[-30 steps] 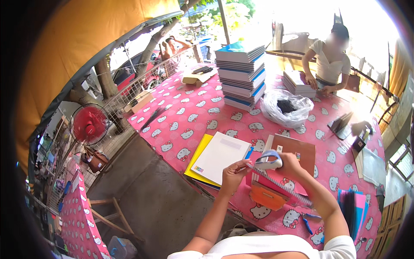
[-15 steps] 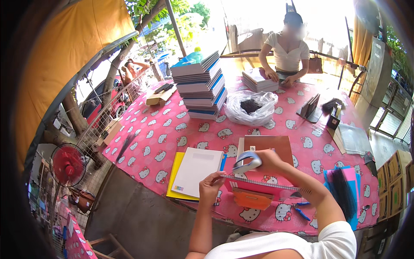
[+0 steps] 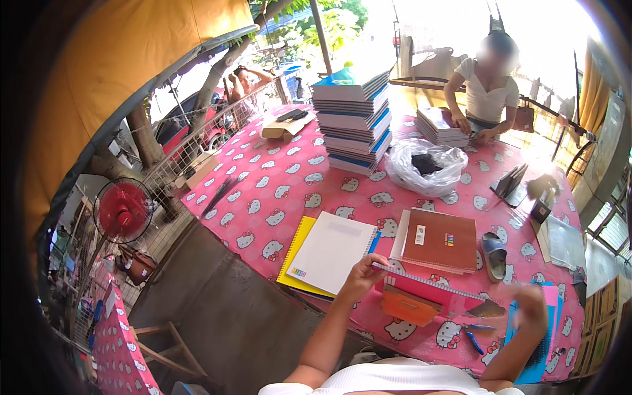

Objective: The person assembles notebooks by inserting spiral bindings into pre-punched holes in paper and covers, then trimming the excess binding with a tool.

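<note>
My left hand (image 3: 363, 278) pinches the left end of a pink spiral notebook (image 3: 428, 283), which stands tilted with its coil edge up. Behind the notebook's lower part is an orange block (image 3: 411, 305). My right hand (image 3: 530, 307) is smeared by motion near the notebook's right end, above blue and pink sheets (image 3: 552, 342); its fingers cannot be made out. A blue-and-grey slide slipper (image 3: 494, 257) lies on the table beyond it. Blue-handled pliers (image 3: 473, 340) rest between the notebook and the sheets.
Brown notebooks (image 3: 440, 238) and white and yellow spiral notebooks (image 3: 330, 251) lie ahead. Farther off stand a tall notebook stack (image 3: 352, 125) and a plastic bag (image 3: 425, 168) with dark contents. Across the table, a person (image 3: 487, 89) handles another stack (image 3: 442, 128). A red fan (image 3: 123, 209) stands left.
My right hand has let go of the slipper, now lying on the table, and has moved right toward the sheets. My left hand still holds the notebook. The view has turned left.
</note>
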A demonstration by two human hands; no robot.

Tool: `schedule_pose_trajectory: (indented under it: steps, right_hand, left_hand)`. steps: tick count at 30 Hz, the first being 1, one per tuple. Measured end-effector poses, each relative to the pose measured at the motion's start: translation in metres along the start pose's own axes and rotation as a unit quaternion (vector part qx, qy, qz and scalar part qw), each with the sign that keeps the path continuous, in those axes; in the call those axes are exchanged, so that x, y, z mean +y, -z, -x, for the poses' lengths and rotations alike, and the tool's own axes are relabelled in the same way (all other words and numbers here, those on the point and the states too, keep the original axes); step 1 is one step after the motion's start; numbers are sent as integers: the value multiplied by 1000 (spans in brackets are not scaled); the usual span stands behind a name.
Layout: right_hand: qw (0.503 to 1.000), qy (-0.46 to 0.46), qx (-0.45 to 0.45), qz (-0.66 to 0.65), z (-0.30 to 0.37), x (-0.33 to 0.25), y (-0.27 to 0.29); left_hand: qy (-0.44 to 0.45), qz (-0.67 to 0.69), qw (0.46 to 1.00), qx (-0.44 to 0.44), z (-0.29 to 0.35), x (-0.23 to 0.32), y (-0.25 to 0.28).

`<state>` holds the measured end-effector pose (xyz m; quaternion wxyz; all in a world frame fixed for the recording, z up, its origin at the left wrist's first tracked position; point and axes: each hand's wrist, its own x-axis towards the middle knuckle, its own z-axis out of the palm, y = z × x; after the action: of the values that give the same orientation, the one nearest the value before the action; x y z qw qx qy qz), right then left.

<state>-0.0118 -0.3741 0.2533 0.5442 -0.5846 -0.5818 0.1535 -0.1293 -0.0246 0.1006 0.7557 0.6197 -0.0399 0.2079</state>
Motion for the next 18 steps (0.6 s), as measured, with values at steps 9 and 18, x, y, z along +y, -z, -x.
schedule_pose_trajectory:
  steps: [9,18]
  right_hand:
    - [840,246,-376,-305,-68,-30,-104]
    - [931,121,-277,-203,-20,-37,-84]
  left_hand:
    - [32,17,999,-1,-1,2,-5]
    - [15,-12,1000,-22,0,2,0]
